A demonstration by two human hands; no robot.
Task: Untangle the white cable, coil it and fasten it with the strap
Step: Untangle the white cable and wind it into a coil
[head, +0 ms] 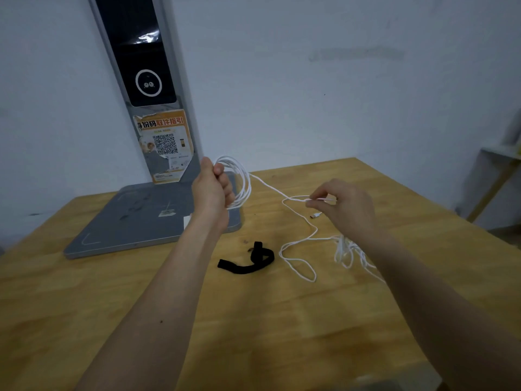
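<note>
A person's left hand [212, 187] clenches a small bundle of finished loops of thin white cable [242, 182], held up above the far left of a pale wooden table [282, 334], while the right hand [344, 207] pinches a doubled stretch of the same cable between thumb and fingertips. From that pinch the line drops to the tabletop, wanders through one open loop and ends in a loose tangle [348, 251] on the near right, partly hidden behind the right forearm. A small connector plug [315, 215] dangles just below the right hand. The black fabric strap [248, 261] lies curled on the wood, between the two arms, untouched. Behind stands a grey flat-based kiosk stand [146, 215] carrying an orange QR-code sticker [165, 142]. The cable looks light, limp and slick, likely to spring out of its coil; gripping across all loops together should hold them while the tangle is drawn out.
</note>
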